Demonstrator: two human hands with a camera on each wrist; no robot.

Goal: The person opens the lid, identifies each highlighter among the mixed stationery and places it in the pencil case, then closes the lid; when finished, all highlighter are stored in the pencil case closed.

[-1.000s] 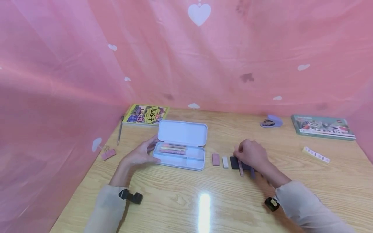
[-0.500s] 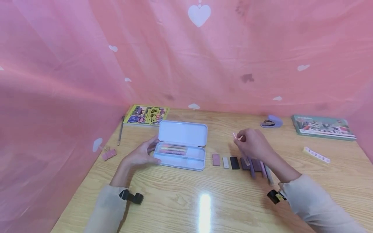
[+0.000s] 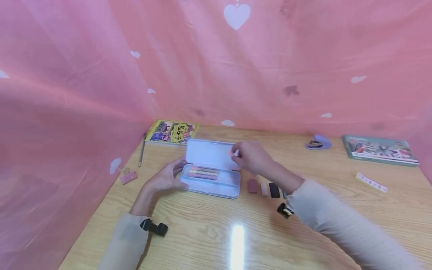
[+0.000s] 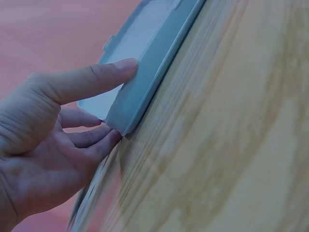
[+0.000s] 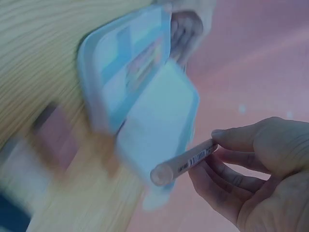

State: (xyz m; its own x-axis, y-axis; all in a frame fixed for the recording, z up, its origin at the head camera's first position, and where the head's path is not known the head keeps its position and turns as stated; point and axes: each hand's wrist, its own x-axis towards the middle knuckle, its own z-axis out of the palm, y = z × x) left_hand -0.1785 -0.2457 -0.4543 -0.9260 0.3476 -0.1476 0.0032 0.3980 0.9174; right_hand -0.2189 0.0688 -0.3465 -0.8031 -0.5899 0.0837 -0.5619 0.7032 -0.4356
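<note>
An open white pencil case (image 3: 209, 188) lies on the table with its lid tilted back. Several pens (image 3: 203, 173) rest in its long rear compartment. My left hand (image 3: 165, 178) grips the left end, the thumb on the front wall (image 4: 149, 87) and the fingers round the corner. Between thumb and fingertips, my right hand (image 3: 253, 156) pinches a pinkish pen (image 5: 186, 162) with a barcode label. In the head view this hand overlaps the right edge of the lid, and the pen is mostly hidden.
Right of the case, a pink block (image 3: 252, 186), a white block (image 3: 264, 189) and a black block (image 3: 275, 190) stand in a row. A book (image 3: 173, 132), pencil (image 3: 142, 150) and binder clips (image 3: 128, 177) lie left; a stapler (image 3: 318, 142) and flat box (image 3: 380, 150) lie right.
My right hand has picked up the pen from beside the dark blocks, lifted it and carried it left to the lid. My left hand has stayed on the case.
</note>
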